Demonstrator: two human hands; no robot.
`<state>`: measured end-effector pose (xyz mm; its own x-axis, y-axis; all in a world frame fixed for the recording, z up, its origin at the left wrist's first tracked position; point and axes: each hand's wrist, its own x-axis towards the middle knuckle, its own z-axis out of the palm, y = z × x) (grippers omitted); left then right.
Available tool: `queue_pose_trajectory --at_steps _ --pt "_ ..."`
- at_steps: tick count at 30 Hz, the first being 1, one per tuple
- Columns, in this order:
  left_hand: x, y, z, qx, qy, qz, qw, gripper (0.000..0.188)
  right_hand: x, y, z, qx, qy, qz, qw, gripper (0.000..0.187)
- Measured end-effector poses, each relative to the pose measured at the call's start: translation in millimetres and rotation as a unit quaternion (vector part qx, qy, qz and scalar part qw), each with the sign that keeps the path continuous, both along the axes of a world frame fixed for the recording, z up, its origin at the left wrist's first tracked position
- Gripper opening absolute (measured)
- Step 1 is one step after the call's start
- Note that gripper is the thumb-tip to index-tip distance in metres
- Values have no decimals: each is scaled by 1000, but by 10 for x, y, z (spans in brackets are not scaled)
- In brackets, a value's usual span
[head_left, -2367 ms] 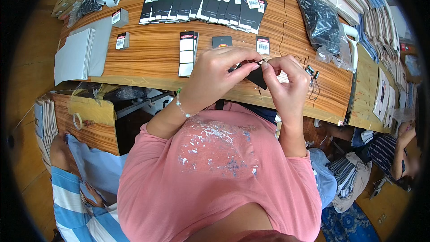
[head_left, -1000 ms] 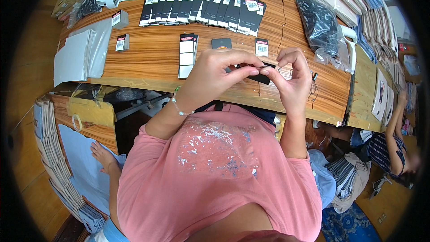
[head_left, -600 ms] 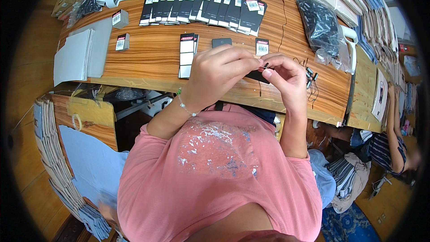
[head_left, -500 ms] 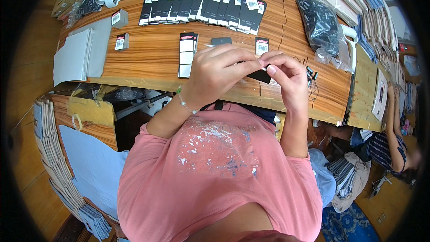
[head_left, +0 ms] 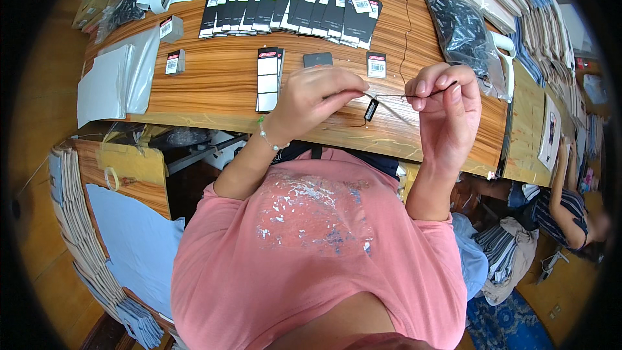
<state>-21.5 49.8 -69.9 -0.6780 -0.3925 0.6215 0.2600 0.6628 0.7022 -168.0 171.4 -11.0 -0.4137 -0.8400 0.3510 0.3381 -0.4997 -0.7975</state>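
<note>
My left hand (head_left: 317,100) is closed in a pinch on one end of a thin hang tag (head_left: 396,112), seen nearly edge-on. My right hand (head_left: 450,113) pinches a black string (head_left: 427,94), stretched between the two hands. From the string near my left fingertips dangles a small black plastic seal (head_left: 370,109). Below my wrists lies the table's front edge. Beside my left hand is a white-and-black sticker strip (head_left: 267,81). A small dark card (head_left: 317,59) and a barcode sticker stack (head_left: 376,65) lie beyond my hands.
A fanned row of black hang tags (head_left: 269,10) with strings spans the table's far side. Two small sticker stacks (head_left: 171,28) and white sheets (head_left: 107,81) lie left. At right are a bag of black strings (head_left: 459,29), folded garments (head_left: 534,26) and another person (head_left: 560,214).
My right hand has moved right and away from my left, drawing the black string out straight. The tag has turned nearly edge-on, and the dangling seal has come into view.
</note>
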Motion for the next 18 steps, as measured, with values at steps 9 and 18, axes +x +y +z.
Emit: queue_pose_trajectory --at_steps 9,18 --pt "-2 54 18 186 -43 -138 972 27 41 -51 11 -30 -39 -10 999 15" --pt "-42 165 50 234 -30 -99 967 29 28 2 22 -36 -62 -21 997 14"
